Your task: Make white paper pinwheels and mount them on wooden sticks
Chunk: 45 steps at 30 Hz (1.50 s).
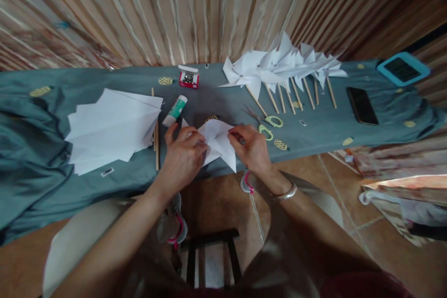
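Observation:
A white paper pinwheel [223,144], its blades folded toward the centre, lies at the front edge of the cloth-covered table between my hands. My left hand [185,151] is closed on its left side, with fingers curled over the paper. On the right, my right hand [249,144] pinches the edge of a blade between thumb and fingertips. A glue stick [175,110] with a green label lies just beyond my left hand. Green-handled scissors [265,125] lie beyond my right hand, their blades partly spread.
Left of my hands is a stack of white paper sheets [113,130] beside wooden sticks [157,146]. A red box [189,79] of small metal pieces stands at the back. Several finished pinwheels [279,65] on sticks, a phone [362,105] and a blue-framed device [403,69] lie rightward.

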Each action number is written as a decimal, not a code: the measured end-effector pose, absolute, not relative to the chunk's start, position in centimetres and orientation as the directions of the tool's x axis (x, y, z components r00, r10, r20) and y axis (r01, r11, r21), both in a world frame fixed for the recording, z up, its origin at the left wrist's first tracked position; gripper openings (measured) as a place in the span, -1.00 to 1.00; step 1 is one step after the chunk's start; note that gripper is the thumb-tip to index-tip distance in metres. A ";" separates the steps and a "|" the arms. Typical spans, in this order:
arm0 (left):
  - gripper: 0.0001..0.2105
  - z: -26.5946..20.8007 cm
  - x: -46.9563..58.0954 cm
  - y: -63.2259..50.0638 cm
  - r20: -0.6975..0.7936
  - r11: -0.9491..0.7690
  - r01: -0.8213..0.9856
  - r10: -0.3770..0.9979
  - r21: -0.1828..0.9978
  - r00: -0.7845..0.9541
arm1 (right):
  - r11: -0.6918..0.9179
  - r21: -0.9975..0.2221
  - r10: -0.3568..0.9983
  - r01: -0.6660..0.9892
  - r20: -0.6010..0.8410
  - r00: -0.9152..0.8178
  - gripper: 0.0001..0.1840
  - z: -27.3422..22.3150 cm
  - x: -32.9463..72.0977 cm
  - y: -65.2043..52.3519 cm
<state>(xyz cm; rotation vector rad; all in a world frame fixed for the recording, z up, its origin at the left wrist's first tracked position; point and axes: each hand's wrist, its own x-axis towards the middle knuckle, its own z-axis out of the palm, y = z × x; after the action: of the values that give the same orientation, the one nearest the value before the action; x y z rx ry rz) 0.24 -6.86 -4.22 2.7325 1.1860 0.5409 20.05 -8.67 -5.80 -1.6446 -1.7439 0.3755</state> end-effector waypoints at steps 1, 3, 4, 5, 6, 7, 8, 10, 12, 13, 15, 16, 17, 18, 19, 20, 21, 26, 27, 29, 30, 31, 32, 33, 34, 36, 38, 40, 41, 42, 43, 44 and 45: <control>-0.78 -4.2 0.2 -6.9 0.277 -0.689 0.684 0.724 0.241 0.632 | 0.219 -0.576 0.943 0.788 0.333 -0.019 -0.85 -5.7 20.0 -8.9; -0.78 -4.3 0.3 -6.9 0.281 -0.687 0.685 0.726 0.242 0.628 | 0.309 -0.481 0.917 0.820 0.379 -0.124 -0.80 -5.7 20.0 -9.1; -0.78 -4.3 0.3 -6.9 0.282 -0.685 0.687 0.727 0.241 0.626 | 0.323 -0.461 0.912 0.827 0.384 -0.142 -0.79 -5.7 20.1 -9.1; -0.78 -4.4 0.3 -6.9 0.285 -0.683 0.689 0.729 0.241 0.623 | 0.314 -0.464 0.914 0.828 0.384 -0.131 -0.79 -5.8 20.2 -9.0; -0.78 -4.5 0.3 -6.9 0.287 -0.683 0.690 0.729 0.240 0.621 | 0.284 -0.487 0.921 0.826 0.377 -0.094 -0.80 -5.8 20.4 -8.9; -0.78 -4.5 0.3 -6.8 0.290 -0.684 0.688 0.727 0.240 0.622 | 0.235 -0.525 0.933 0.818 0.359 -0.038 -0.81 -5.9 20.5 -8.7; -0.78 -4.6 0.2 -6.8 0.292 -0.688 0.685 0.724 0.240 0.625 | 0.176 -0.567 0.944 0.805 0.328 0.025 -0.83 -5.9 20.7 -8.5; -0.78 -4.8 0.2 -6.7 0.303 -0.698 0.675 0.714 0.238 0.632 | 0.066 -0.637 0.960 0.768 0.251 0.125 -0.85 -5.9 20.8 -8.3; -0.77 -4.9 0.2 -6.7 0.313 -0.707 0.667 0.705 0.235 0.636 | 0.017 -0.666 0.965 0.745 0.205 0.161 -0.87 -5.9 20.7 -8.3; -0.77 -4.9 0.2 -6.7 0.314 -0.709 0.665 0.703 0.235 0.638 | 0.016 -0.671 0.966 0.742 0.202 0.161 -0.88 -5.9 20.6 -8.4; -0.76 -4.9 0.2 -6.7 0.311 -0.710 0.662 0.702 0.240 0.640 | 0.047 -0.667 0.963 0.744 0.229 0.145 -0.89 -5.8 20.5 -8.7; -0.76 -4.9 0.2 -6.7 0.308 -0.709 0.662 0.703 0.242 0.640 | 0.077 -0.658 0.959 0.749 0.254 0.125 -0.89 -5.7 20.4 -8.9; -0.76 -4.9 0.2 -6.7 0.306 -0.708 0.662 0.704 0.245 0.641 | 0.116 -0.642 0.953 0.758 0.286 0.097 -0.88 -5.6 20.4 -9.0; -0.76 -4.9 0.2 -6.7 0.302 -0.706 0.664 0.707 0.247 0.639 | 0.161 -0.620 0.946 0.768 0.319 0.059 -0.87 -5.5 20.4 -9.2; -0.77 -4.9 0.3 -6.7 0.299 -0.703 0.667 0.710 0.246 0.638 | 0.208 -0.591 0.936 0.780 0.351 0.016 -0.86 -5.5 20.4 -9.2; -0.77 -4.8 0.3 -6.7 0.298 -0.700 0.671 0.713 0.244 0.635 | 0.255 -0.557 0.926 0.790 0.377 -0.033 -0.85 -5.4 20.3 -9.2; -0.77 -4.8 0.3 -6.7 0.295 -0.697 0.675 0.715 0.240 0.634 | 0.299 -0.522 0.914 0.799 0.398 -0.081 -0.84 -5.4 20.3 -9.2; -0.78 -4.6 0.3 -6.9 0.286 -0.693 0.680 0.720 0.240 0.633 | 0.454 -0.342 0.857 0.823 0.419 -0.299 -0.76 -5.9 19.5 -8.9; -0.78 -4.5 0.3 -7.0 0.284 -0.691 0.680 0.722 0.244 0.631 | 0.465 -0.314 0.854 0.827 0.404 -0.327 -0.75 -5.9 19.3 -8.9; -0.79 -4.5 0.2 -7.0 0.283 -0.686 0.683 0.727 0.252 0.626 | 0.482 -0.274 0.853 0.832 0.366 -0.373 -0.73 -6.0 19.0 -8.9; -0.80 -4.5 0.2 -7.0 0.283 -0.684 0.683 0.728 0.254 0.624 | 0.488 -0.261 0.852 0.833 0.348 -0.390 -0.73 -6.0 18.9 -9.0; -0.81 -4.5 0.2 -7.1 0.286 -0.682 0.685 0.730 0.255 0.620 | 0.493 -0.252 0.852 0.833 0.333 -0.404 -0.74 -6.0 18.8 -9.0; -0.82 -4.6 0.2 -7.1 0.289 -0.680 0.688 0.732 0.254 0.617 | 0.496 -0.244 0.852 0.834 0.321 -0.413 -0.74 -5.9 18.7 -9.1; -0.82 -4.6 0.2 -7.1 0.292 -0.679 0.690 0.733 0.250 0.615 | 0.494 -0.238 0.854 0.836 0.312 -0.416 -0.74 -5.9 18.6 -9.1; -0.82 -4.7 0.2 -7.1 0.294 -0.681 0.691 0.731 0.244 0.616 | 0.493 -0.233 0.856 0.838 0.304 -0.419 -0.75 -5.9 18.6 -9.1; -0.82 -4.7 0.2 -7.1 0.295 -0.684 0.691 0.727 0.234 0.620 | 0.497 -0.228 0.855 0.837 0.292 -0.428 -0.75 -5.9 18.5 -9.2; -0.81 -4.6 0.2 -7.1 0.283 -0.682 0.693 0.729 0.233 0.623 | 0.506 -0.231 0.852 0.831 0.284 -0.439 -0.76 -6.0 18.5 -9.2; -0.81 -4.5 0.2 -7.1 0.268 -0.675 0.697 0.737 0.242 0.620 | 0.511 -0.237 0.851 0.826 0.275 -0.448 -0.76 -6.0 18.5 -9.2; -0.81 -4.5 0.2 -7.1 0.264 -0.672 0.698 0.740 0.248 0.619 | 0.512 -0.240 0.852 0.825 0.268 -0.450 -0.75 -6.0 18.6 -9.2; -0.81 -4.5 0.2 -7.1 0.263 -0.671 0.696 0.741 0.256 0.618 | 0.513 -0.243 0.852 0.824 0.261 -0.454 -0.74 -6.0 18.6 -9.2; -0.81 -4.5 0.2 -7.1 0.262 -0.671 0.693 0.741 0.264 0.617 | 0.515 -0.244 0.852 0.822 0.255 -0.458 -0.73 -5.9 18.7 -9.1; -0.81 -4.5 0.2 -7.1 0.264 -0.670 0.691 0.742 0.270 0.616 | 0.519 -0.243 0.850 0.819 0.250 -0.464 -0.72 -5.9 18.7 -9.1; -0.81 -4.5 0.2 -7.1 0.266 -0.671 0.690 0.742 0.272 0.616 | 0.523 -0.245 0.848 0.817 0.245 -0.470 -0.71 -5.8 18.7 -9.1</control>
<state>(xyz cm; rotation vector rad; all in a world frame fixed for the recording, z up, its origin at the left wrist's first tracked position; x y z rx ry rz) 0.21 -7.07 -4.51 2.6937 1.2010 0.5421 18.73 -9.09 -5.85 -1.3818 -2.4324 0.1322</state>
